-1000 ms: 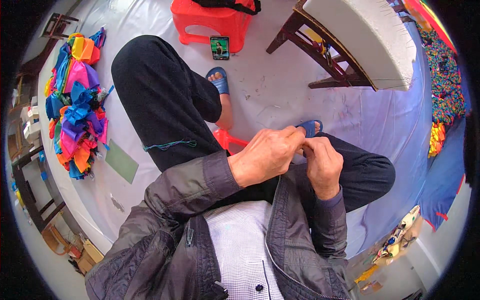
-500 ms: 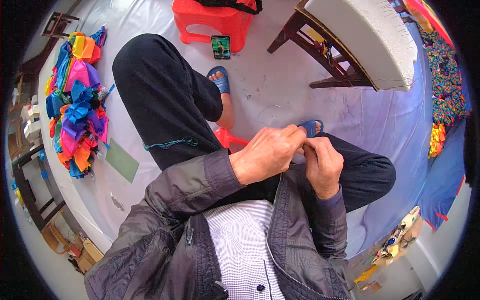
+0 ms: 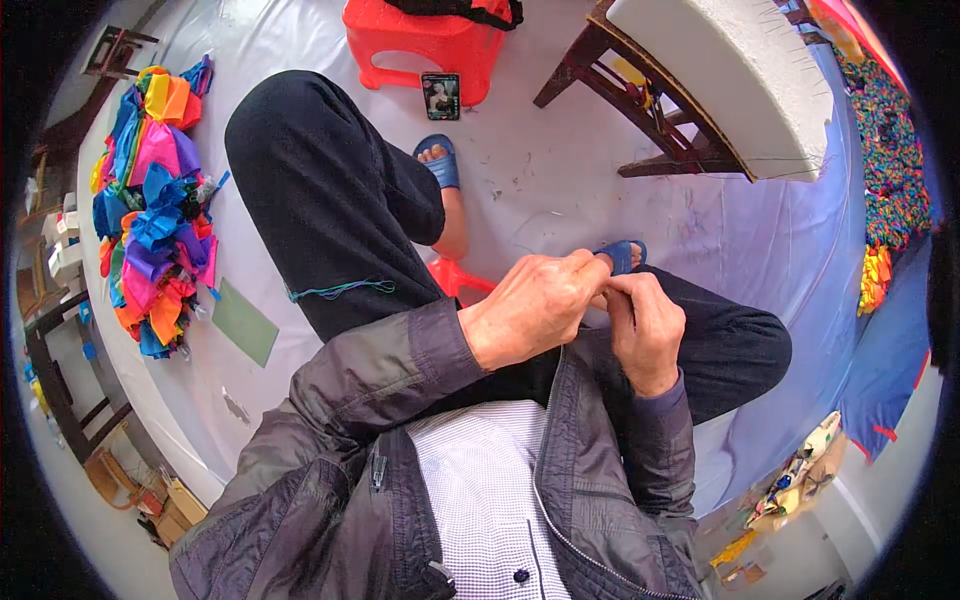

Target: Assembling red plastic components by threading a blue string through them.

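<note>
My left hand (image 3: 535, 310) and my right hand (image 3: 645, 325) meet in front of my chest, above my lap. Their fingertips are pinched together on something too small to make out. A thin thread seems to hang down from the hands along my open grey jacket (image 3: 590, 470). A loose bit of blue-green thread (image 3: 340, 290) lies across my left thigh in dark trousers. A small red piece (image 3: 455, 275) shows just beyond my left wrist, between my legs.
A heap of bright cloth scraps (image 3: 150, 200) lies at the left, with a green card (image 3: 243, 322) beside it. A red plastic stool (image 3: 430, 40) and a phone (image 3: 441, 95) stand ahead. A wooden stool with a white foam block (image 3: 740, 70) is at the upper right.
</note>
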